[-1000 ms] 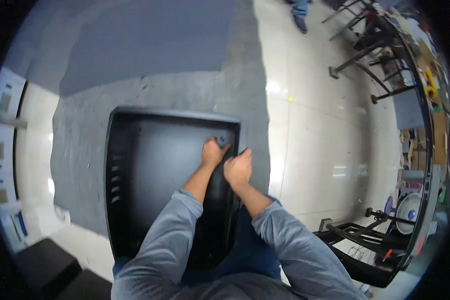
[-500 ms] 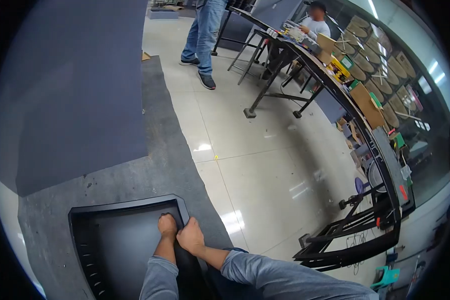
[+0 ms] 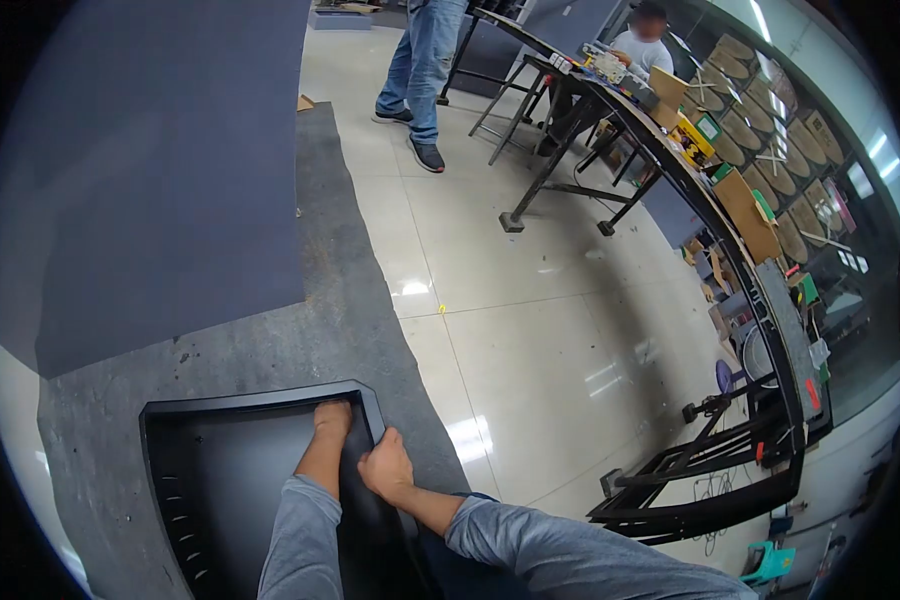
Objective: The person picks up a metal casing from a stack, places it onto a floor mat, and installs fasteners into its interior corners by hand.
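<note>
A black open casing (image 3: 260, 470) with a raised, angled rim and a row of slots in its left wall lies on the grey work surface. My left hand (image 3: 332, 415) reaches inside it, up against the far wall close to the far right corner. Its fingers are tucked under the rim and hidden. On the casing's right rim, my right hand (image 3: 386, 467) is closed around the edge, thumb pointing up along it. Both forearms are in grey sleeves.
A large grey panel (image 3: 160, 180) stands on the worktop (image 3: 240, 345) beyond the casing. To the right, across the tiled floor (image 3: 510, 350), runs a long black-framed table (image 3: 715, 215) loaded with boxes and tools. One person stands in jeans; another sits at the table.
My left hand has slid farther toward the casing's far wall, and its fingers have gone under the rim. My right hand stays on the right rim, a little lower against the corner.
</note>
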Demonstrator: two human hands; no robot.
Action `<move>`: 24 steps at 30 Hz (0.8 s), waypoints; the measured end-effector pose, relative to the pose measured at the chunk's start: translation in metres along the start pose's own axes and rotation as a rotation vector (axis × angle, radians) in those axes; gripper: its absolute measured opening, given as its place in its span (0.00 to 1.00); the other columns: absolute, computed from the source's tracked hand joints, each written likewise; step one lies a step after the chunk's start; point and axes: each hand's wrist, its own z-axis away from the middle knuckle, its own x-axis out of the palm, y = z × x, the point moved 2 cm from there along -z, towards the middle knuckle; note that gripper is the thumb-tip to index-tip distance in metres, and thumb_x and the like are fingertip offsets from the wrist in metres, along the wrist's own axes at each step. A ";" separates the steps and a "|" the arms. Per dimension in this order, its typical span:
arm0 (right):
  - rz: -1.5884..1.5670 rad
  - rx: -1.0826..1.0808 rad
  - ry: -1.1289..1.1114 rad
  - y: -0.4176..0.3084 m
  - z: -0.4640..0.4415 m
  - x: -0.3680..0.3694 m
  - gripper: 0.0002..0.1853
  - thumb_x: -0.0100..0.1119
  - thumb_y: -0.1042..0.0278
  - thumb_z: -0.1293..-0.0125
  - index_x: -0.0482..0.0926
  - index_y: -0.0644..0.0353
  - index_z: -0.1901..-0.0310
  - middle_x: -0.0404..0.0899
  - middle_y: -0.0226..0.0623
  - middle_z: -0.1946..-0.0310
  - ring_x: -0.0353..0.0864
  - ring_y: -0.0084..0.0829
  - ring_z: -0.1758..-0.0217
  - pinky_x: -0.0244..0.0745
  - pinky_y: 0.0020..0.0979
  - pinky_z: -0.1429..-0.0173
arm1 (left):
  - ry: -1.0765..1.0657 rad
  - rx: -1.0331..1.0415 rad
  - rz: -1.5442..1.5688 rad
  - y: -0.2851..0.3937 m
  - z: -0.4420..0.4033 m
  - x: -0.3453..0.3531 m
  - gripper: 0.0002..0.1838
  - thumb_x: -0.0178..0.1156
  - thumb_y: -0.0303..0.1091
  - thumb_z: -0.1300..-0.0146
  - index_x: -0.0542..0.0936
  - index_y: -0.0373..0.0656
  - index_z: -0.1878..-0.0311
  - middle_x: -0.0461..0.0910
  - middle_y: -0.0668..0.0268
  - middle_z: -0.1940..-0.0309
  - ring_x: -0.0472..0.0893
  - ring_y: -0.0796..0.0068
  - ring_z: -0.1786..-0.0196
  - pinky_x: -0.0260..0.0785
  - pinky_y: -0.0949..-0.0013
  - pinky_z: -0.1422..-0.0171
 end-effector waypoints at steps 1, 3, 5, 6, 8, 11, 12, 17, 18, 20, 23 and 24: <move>-0.006 0.001 0.004 0.000 -0.001 0.000 0.23 0.57 0.66 0.42 0.62 0.69 0.49 0.70 0.62 0.49 0.74 0.60 0.45 0.70 0.52 0.41 | 0.004 0.005 0.014 -0.006 -0.008 0.007 0.14 0.54 0.33 0.39 0.85 0.37 0.56 0.82 0.49 0.52 0.83 0.52 0.48 0.75 0.57 0.42; -0.012 0.000 0.002 0.001 -0.001 -0.001 0.23 0.57 0.66 0.42 0.62 0.69 0.50 0.70 0.62 0.49 0.74 0.60 0.45 0.70 0.51 0.41 | -0.067 0.027 -0.009 -0.012 -0.020 0.022 0.15 0.56 0.34 0.40 0.84 0.36 0.55 0.82 0.48 0.51 0.82 0.51 0.47 0.75 0.57 0.41; -0.005 -0.008 0.013 0.004 -0.003 0.003 0.22 0.57 0.66 0.42 0.63 0.69 0.50 0.70 0.62 0.49 0.74 0.60 0.45 0.70 0.51 0.41 | -0.225 0.065 -0.094 -0.020 -0.026 0.027 0.17 0.58 0.35 0.42 0.84 0.35 0.53 0.81 0.47 0.50 0.81 0.51 0.46 0.74 0.57 0.40; -0.005 -0.011 0.021 0.005 -0.003 0.003 0.22 0.56 0.66 0.42 0.63 0.69 0.50 0.70 0.62 0.49 0.74 0.60 0.45 0.70 0.51 0.41 | -0.207 0.026 -0.038 -0.016 -0.019 0.018 0.18 0.58 0.35 0.42 0.83 0.35 0.53 0.81 0.47 0.49 0.81 0.51 0.46 0.74 0.57 0.40; -0.005 -0.002 0.015 0.003 -0.003 0.002 0.22 0.57 0.66 0.42 0.64 0.69 0.50 0.71 0.61 0.49 0.74 0.60 0.45 0.70 0.51 0.41 | -0.160 -0.046 0.072 0.008 0.005 -0.011 0.19 0.58 0.36 0.43 0.82 0.34 0.51 0.80 0.47 0.48 0.81 0.52 0.45 0.73 0.58 0.39; -0.009 0.006 0.023 0.002 -0.004 0.001 0.24 0.59 0.65 0.42 0.64 0.69 0.50 0.71 0.61 0.49 0.74 0.60 0.44 0.71 0.50 0.41 | -0.131 -0.143 0.216 0.004 0.002 0.020 0.16 0.52 0.33 0.37 0.82 0.41 0.49 0.79 0.47 0.46 0.79 0.50 0.43 0.72 0.54 0.38; -0.010 0.006 0.026 0.002 -0.003 0.002 0.24 0.59 0.65 0.43 0.63 0.69 0.49 0.71 0.61 0.49 0.74 0.60 0.44 0.71 0.50 0.41 | -0.101 -0.189 0.300 0.004 0.006 0.019 0.16 0.51 0.31 0.36 0.82 0.43 0.48 0.79 0.47 0.46 0.79 0.49 0.43 0.72 0.53 0.38; 0.003 0.004 0.031 0.005 -0.006 0.006 0.25 0.60 0.65 0.43 0.63 0.69 0.49 0.71 0.61 0.49 0.74 0.60 0.45 0.71 0.50 0.41 | 0.057 0.238 0.074 0.003 0.032 0.014 0.17 0.52 0.27 0.39 0.81 0.47 0.48 0.79 0.50 0.46 0.77 0.53 0.40 0.70 0.53 0.36; 0.001 0.001 0.032 0.006 -0.007 0.006 0.25 0.60 0.64 0.43 0.63 0.68 0.49 0.71 0.62 0.49 0.74 0.61 0.45 0.71 0.50 0.41 | 0.084 0.343 0.054 -0.003 0.033 0.015 0.16 0.53 0.27 0.41 0.82 0.46 0.51 0.79 0.50 0.46 0.76 0.53 0.40 0.70 0.54 0.37; 0.000 0.003 0.058 0.001 -0.010 0.003 0.25 0.60 0.64 0.42 0.63 0.68 0.48 0.71 0.62 0.49 0.74 0.62 0.46 0.71 0.51 0.41 | 0.157 0.482 0.008 -0.014 0.022 0.029 0.16 0.54 0.27 0.43 0.82 0.46 0.52 0.79 0.49 0.47 0.75 0.52 0.39 0.69 0.54 0.37; 0.020 -0.052 0.113 0.012 -0.010 0.016 0.27 0.59 0.64 0.42 0.62 0.69 0.45 0.71 0.64 0.49 0.73 0.62 0.46 0.69 0.51 0.40 | 0.090 0.583 -0.071 -0.012 0.034 0.016 0.17 0.55 0.30 0.42 0.81 0.45 0.48 0.75 0.47 0.43 0.74 0.51 0.37 0.68 0.53 0.34; 0.030 -0.181 0.208 0.020 -0.012 0.023 0.26 0.59 0.64 0.42 0.64 0.70 0.47 0.72 0.64 0.50 0.73 0.62 0.46 0.69 0.50 0.40 | 0.217 0.672 -0.077 -0.022 0.018 0.045 0.16 0.56 0.29 0.42 0.81 0.43 0.50 0.75 0.45 0.43 0.75 0.50 0.39 0.69 0.55 0.36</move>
